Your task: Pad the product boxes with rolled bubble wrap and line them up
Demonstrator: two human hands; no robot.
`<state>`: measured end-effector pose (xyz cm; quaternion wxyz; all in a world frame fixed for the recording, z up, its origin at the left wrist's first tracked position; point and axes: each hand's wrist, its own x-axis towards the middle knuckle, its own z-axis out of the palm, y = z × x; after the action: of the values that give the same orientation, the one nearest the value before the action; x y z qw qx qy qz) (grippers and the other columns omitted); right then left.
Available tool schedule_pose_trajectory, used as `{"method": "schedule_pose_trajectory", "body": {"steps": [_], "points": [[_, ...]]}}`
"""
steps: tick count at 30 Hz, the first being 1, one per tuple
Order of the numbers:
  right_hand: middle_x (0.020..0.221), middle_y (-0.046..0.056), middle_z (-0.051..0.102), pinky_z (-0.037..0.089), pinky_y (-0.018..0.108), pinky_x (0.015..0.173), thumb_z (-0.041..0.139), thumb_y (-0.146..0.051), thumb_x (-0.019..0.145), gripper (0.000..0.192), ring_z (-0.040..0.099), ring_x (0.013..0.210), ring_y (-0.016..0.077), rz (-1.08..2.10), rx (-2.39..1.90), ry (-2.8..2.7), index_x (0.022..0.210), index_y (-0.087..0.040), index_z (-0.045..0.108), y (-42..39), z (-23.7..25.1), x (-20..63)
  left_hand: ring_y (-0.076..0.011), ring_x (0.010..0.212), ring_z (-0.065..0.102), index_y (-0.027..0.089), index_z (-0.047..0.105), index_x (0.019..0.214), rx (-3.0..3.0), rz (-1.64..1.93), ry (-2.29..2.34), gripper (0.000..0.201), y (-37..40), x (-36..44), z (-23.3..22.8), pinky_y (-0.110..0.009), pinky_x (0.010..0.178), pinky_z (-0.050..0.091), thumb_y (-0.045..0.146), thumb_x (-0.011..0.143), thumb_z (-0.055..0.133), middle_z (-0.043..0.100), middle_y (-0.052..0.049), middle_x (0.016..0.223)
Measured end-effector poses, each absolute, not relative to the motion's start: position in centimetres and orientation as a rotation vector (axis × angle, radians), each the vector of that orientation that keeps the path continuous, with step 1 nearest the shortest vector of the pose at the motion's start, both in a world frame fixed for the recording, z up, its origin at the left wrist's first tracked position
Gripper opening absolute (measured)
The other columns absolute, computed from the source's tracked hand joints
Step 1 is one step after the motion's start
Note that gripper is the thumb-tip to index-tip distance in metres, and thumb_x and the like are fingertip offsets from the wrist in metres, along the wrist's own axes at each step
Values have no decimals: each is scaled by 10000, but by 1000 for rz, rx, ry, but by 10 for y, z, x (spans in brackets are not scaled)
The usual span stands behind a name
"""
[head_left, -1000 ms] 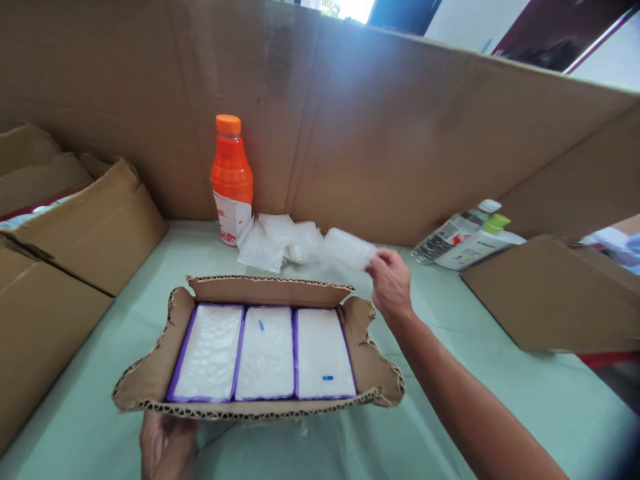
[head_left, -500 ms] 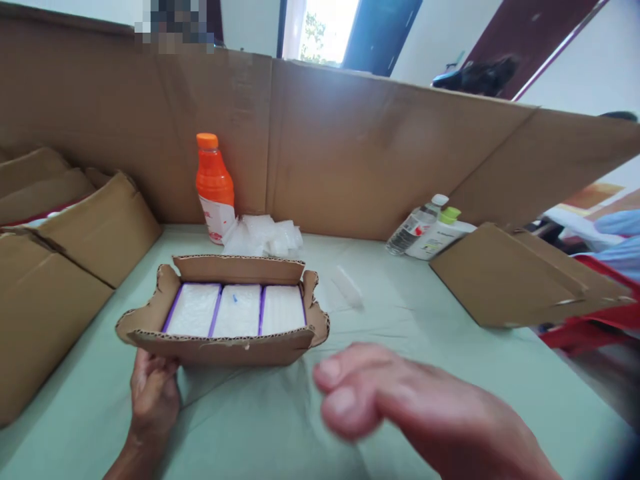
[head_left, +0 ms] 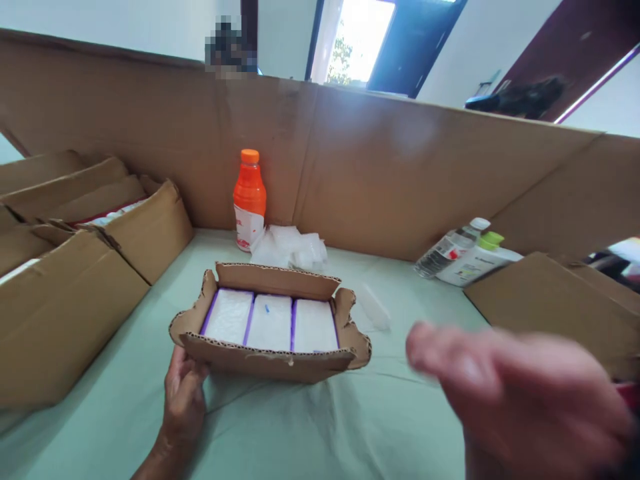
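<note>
Cardboard box (head_left: 270, 366): long side turned left to right.
Left hand (head_left: 185, 393): nearer, closed on the box's near left corner.
Right hand (head_left: 525, 393): held empty, well right of the box, fingers loose.

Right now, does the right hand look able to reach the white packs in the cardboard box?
Probably yes: the cardboard box is open on top, leaving the white packs exposed to the right hand from above.

No legible text on the 3 bottles (head_left: 249, 200).
</note>
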<state>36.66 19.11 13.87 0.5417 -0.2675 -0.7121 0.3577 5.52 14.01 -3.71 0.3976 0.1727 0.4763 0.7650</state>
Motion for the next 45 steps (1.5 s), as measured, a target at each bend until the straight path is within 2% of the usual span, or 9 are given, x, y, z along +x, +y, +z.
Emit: {"method": "schedule_pose_trajectory", "body": {"steps": [5,10,16,19,23,29,37,42,45], "points": [[930,38,760,550,341,722,608,-323,915,161,694,858,201,719,-924,-1619,979,-253,738,336,118,333,-215,1133,605,275,676,1220,398,1948,1209,570,137,61,-30,-278,989,458,441,690,803,710,-17,1113],[1213,80,725,447,530,1057,673,-100,760,316,635,1139,280,553,-1218,-2069,1038,-223,756,441,57,278,-257,1223,585,265,661,1239,330,1932,1281,577,135,61,-38,-343,1107,396,451,706,779,721,-31,1139],[1155,90,713,475,489,1021,599,-320,908,219,612,1139,252,566,-1178,-1885,1011,-194,745,486,49,257,-315,1198,607,282,633,1277,412,1900,1378,610,133,58,-40,-438,1048,470,487,713,743,723,-53,1138],[974,62,696,553,345,799,543,-517,914,403,634,922,186,677,-1159,-1538,1062,-174,695,474,65,291,-293,1174,604,275,653,1233,404,1877,1360,556,133,58,-37,-409,1051,447,482,724,740,713,-53,1112],[688,-15,567,473,240,535,700,-604,744,420,515,638,117,801,-1274,-1343,732,-196,604,419,83,352,-227,1091,583,261,675,1124,426,1904,1253,441,137,57,-33,-328,1008,413,415,717,751,681,-20,1079],[504,-29,476,375,245,440,798,-618,598,525,431,495,104,983,-1505,-1362,525,-215,469,309,77,416,-158,945,552,223,652,1022,440,1993,1168,371,143,52,-35,-264,895,397,258,663,737,646,11,974],[539,-16,508,351,255,511,728,-669,637,534,450,523,116,1250,-1668,-1392,543,-195,501,179,44,456,-140,854,526,215,611,964,582,2003,1225,327,144,46,-39,-261,867,402,259,654,706,577,34,872],[827,55,687,476,354,679,685,-495,749,308,591,684,203,377,-1948,-1661,867,-210,688,163,40,468,-137,790,500,225,602,940,579,1994,1234,333,143,49,-36,-248,766,404,285,633,715,557,38,841],[1084,94,715,527,392,766,639,-455,845,366,662,831,235,377,-1707,-1872,1135,-233,668,169,41,443,-146,840,531,227,613,971,579,1982,1232,358,140,53,-31,-251,775,411,305,637,716,603,17,911]]}}
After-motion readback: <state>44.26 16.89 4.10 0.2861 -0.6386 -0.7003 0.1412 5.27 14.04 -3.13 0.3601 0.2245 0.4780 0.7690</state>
